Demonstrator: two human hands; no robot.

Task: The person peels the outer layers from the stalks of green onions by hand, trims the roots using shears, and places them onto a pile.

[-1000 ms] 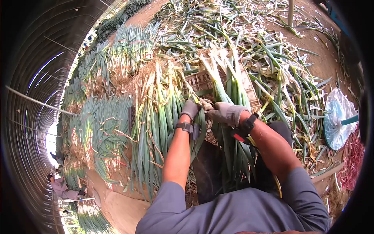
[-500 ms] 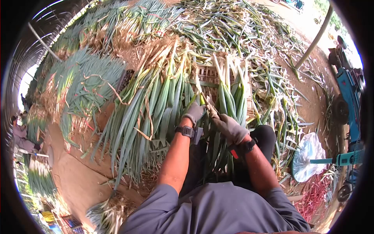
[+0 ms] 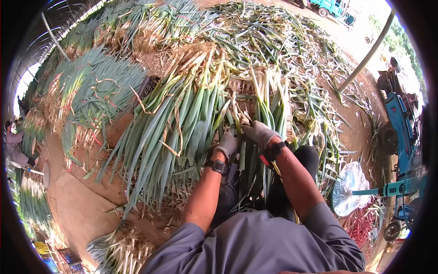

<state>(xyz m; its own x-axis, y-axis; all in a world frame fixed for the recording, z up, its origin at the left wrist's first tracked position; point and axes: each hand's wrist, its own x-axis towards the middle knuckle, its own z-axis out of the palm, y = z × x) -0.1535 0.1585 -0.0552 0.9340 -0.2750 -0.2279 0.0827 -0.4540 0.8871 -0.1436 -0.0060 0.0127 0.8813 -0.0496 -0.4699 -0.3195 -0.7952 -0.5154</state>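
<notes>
My left hand (image 3: 226,145), in a grey glove with a black wrist strap, grips the green leaves of a leek stalk (image 3: 237,119) low down. My right hand (image 3: 259,133), also gloved, holds the same stalk higher up, near its pale stem. The stalk stands in front of a wooden crate (image 3: 242,88) with more leeks leaning on it. A long pile of leeks (image 3: 180,123) lies just left of my hands.
Heaps of leeks (image 3: 91,91) and trimmed leaves (image 3: 283,41) cover the dirt ground. A metal pole (image 3: 365,55) slants at the right. A blue vehicle (image 3: 401,118) and a clear plastic bag (image 3: 349,189) are at the right; a person (image 3: 11,141) crouches far left.
The view has swung right and down. My right hand has slid up the stalk toward the crate, and my left hand has dropped lower on the leaves.
</notes>
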